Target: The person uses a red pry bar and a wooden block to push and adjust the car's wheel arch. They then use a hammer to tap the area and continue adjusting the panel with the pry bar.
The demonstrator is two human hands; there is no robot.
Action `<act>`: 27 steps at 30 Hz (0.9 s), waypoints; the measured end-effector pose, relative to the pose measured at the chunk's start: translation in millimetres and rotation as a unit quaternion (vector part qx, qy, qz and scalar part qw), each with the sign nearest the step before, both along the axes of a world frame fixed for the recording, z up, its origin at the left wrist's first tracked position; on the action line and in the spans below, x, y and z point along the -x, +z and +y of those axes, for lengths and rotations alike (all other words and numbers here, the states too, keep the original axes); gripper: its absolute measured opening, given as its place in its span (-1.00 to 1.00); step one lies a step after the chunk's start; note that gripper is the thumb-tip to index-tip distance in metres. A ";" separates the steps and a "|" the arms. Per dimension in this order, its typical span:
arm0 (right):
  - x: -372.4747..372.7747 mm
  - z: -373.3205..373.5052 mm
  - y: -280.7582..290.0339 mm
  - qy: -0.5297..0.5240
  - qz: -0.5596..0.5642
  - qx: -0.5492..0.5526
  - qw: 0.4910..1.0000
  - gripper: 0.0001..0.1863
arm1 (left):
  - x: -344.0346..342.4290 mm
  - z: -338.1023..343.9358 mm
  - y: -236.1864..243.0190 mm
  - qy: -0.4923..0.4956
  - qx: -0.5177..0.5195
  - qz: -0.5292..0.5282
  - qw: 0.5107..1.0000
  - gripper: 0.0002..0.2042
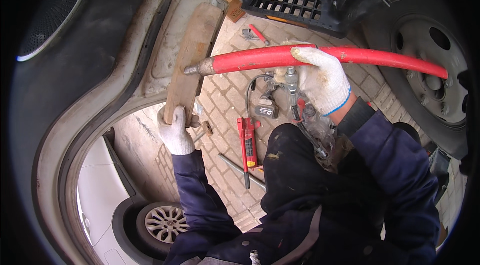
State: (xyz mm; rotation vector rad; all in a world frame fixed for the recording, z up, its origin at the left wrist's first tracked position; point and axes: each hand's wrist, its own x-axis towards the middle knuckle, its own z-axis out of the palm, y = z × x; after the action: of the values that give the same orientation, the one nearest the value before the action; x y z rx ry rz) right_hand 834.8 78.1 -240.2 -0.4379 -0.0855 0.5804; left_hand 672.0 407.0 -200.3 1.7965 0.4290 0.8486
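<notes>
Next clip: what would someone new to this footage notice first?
The long red bar crossing the upper middle, held in the right hand, its metal tip against a wooden plank. The left hand holds the plank's lower end against a dented car body panel. A red pump tool lies on the paving below, and a dark wheel stands at right.
</notes>
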 end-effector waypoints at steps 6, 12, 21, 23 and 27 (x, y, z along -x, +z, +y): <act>17.1 -11.3 -16.4 0.032 0.009 0.046 0.998 -0.66 | 27.4 0.2 -53.8 0.030 0.056 -0.023 0.998 -0.51; 28.8 -13.6 -47.4 0.078 0.068 0.102 0.989 -0.67 | 38.9 9.9 -73.4 0.025 0.014 0.047 0.998 -0.44; 8.7 -3.5 -46.4 0.043 0.018 0.069 0.996 -0.68 | -26.4 -8.0 -78.2 0.044 0.039 -0.038 0.998 -0.46; 1.2 0.5 -48.6 0.010 0.000 0.074 0.997 -0.68 | -31.7 -14.5 -74.9 0.065 0.020 -0.026 0.997 -0.46; -11.9 7.9 -61.1 -0.004 -0.026 0.044 0.999 -0.70 | -45.3 -23.0 -74.2 0.094 -0.005 -0.025 0.995 -0.47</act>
State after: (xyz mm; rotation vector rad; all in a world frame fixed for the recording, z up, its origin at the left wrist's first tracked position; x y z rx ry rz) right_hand 846.6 86.1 -301.3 -0.5384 -0.1083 0.5671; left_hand 717.4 384.0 -274.5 1.7590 0.5682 1.0256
